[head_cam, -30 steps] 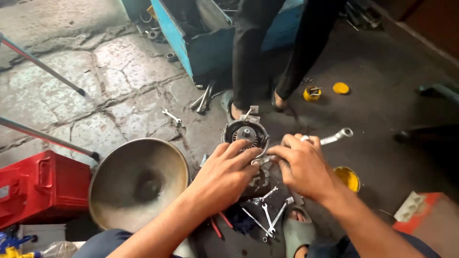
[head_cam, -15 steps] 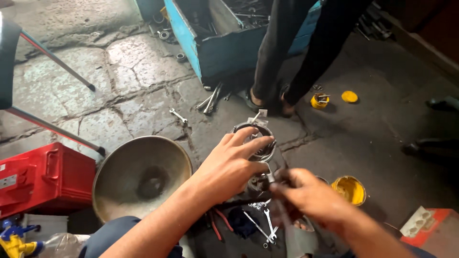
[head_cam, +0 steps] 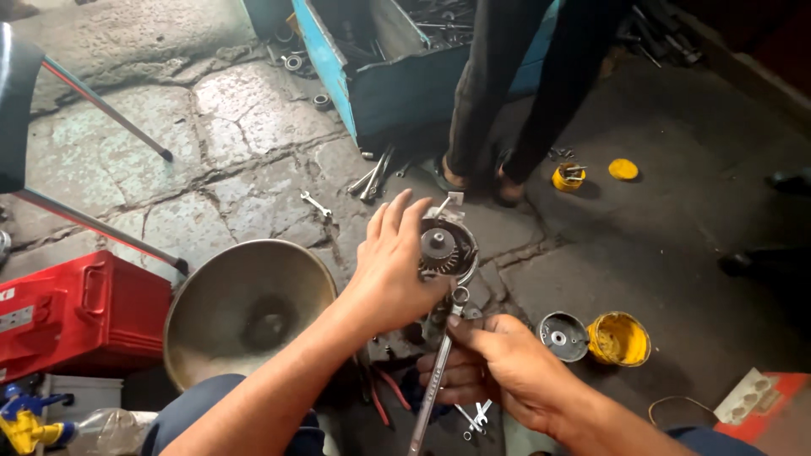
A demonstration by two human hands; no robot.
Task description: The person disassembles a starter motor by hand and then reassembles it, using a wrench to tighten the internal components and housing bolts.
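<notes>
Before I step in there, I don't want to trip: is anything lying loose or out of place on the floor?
Yes. Loose spanners lie scattered beside the blue toolbox, a small one sits alone on the stone, and a yellow lid lies apart from its tin.

Soft, even daylight fills the scene, brightest in the upper left of the frame, where the pale stone floor point(head_cam: 194, 118) looks almost washed out. The right side and upper right corner fall into dull shade over dark ground. Shadows are short and diffuse; a dim patch sits inside the metal bowl point(head_cam: 249, 308) at lower left. A faint sheen runs along the wrench point(head_cam: 432, 390) at bottom centre. The centre is fairly sharp, the lower edge soft and slightly smeared, and straight lines bow a little near the borders.
</notes>
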